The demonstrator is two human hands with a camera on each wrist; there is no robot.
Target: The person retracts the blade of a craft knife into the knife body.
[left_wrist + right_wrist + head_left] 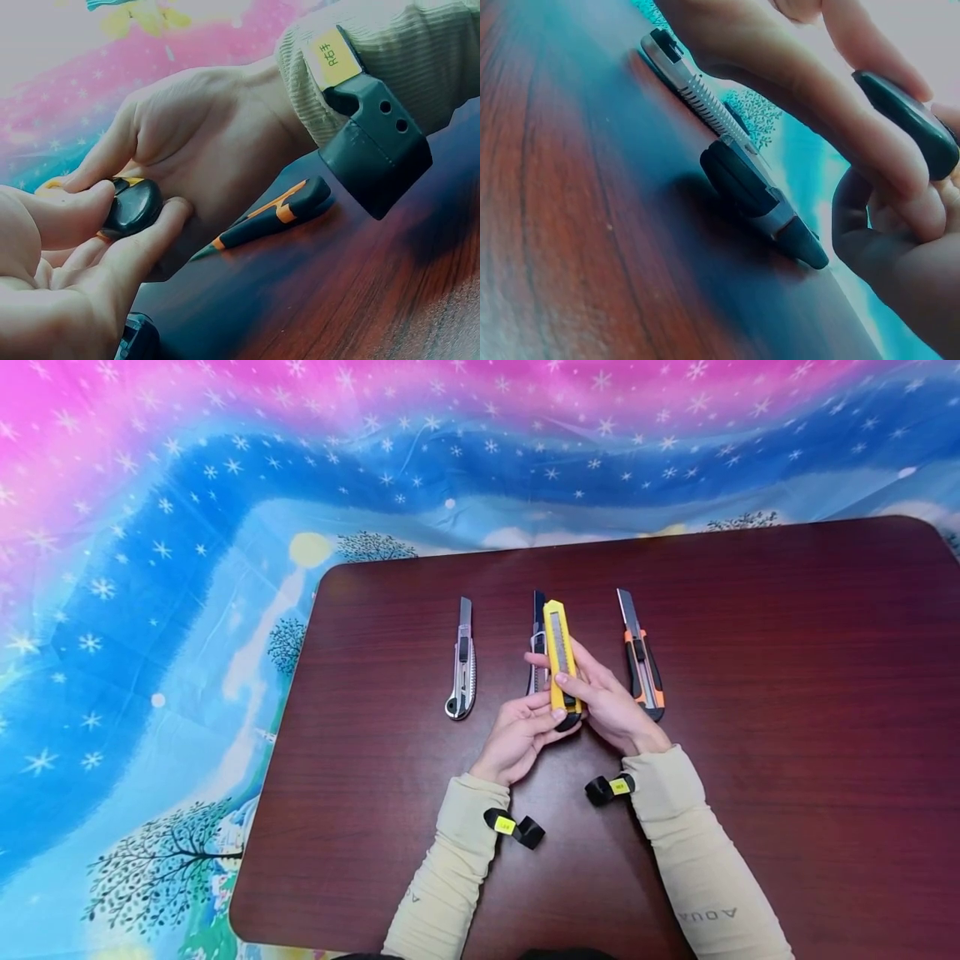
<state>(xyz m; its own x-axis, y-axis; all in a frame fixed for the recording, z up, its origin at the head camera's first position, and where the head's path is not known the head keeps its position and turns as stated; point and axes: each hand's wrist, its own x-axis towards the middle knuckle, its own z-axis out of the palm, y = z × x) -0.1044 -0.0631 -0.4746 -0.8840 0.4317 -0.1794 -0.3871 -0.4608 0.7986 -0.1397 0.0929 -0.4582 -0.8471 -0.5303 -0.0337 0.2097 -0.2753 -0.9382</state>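
Note:
A yellow box cutter (558, 643) with a black end cap (135, 208) is held above the table by both hands, tilted with its yellow tip pointing away. No blade shows beyond that tip. My left hand (517, 737) pinches the black-capped lower end between thumb and fingers. The right hand (603, 697) grips the body from the right side, its thumb lying across the front. Partly hidden behind them is a black and silver box cutter (537, 622) on the table. In the right wrist view, the black cap (911, 124) sits among the fingers.
To the left, a silver box cutter (462, 664) lies on the dark wooden table (360, 777) with its blade out. On the right lies an orange and black box cutter (640, 656), blade also out. A patterned snowflake cloth (187, 510) hangs behind the table.

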